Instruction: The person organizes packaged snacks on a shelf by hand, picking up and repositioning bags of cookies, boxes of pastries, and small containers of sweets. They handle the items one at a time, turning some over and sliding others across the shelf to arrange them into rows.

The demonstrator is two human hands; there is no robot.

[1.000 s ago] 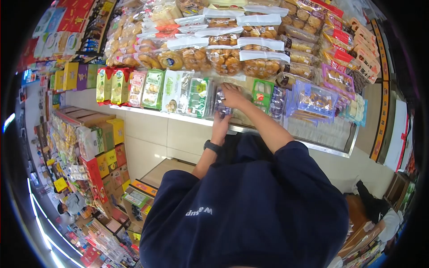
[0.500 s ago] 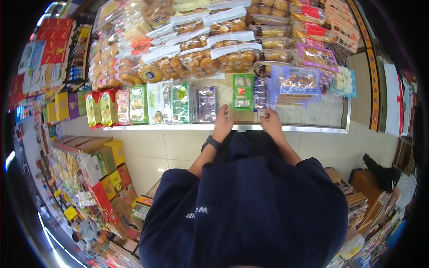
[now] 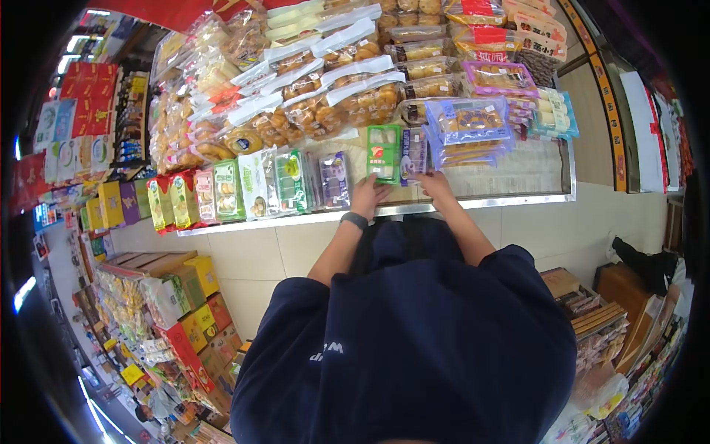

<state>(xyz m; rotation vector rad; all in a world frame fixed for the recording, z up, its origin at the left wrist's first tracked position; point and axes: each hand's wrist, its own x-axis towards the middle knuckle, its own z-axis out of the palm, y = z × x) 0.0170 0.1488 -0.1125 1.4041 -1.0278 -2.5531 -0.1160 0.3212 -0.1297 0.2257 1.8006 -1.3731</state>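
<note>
A green pack of pale round pastries stands at the front of the display counter, with a purple pack close against its right side. My left hand is at the lower left corner of the green pack, fingers apart, with the fingertips at its bottom edge. On the other side, my right hand has its fingers stretched toward the lower right corner of the purple pack and seems to touch it. Neither hand is visibly wrapped round a pack. A dark watch is on my left wrist.
A row of upright packs lines the front edge on the left. Blue-lavender packs are stacked at the right. Bagged pastries fill the back. The counter's metal edge runs before me. Stacked boxes stand behind, left.
Both hands have come forward to the lower edges of the green and purple packs, which they were just short of before. The whole view has shifted and tilted slightly.
</note>
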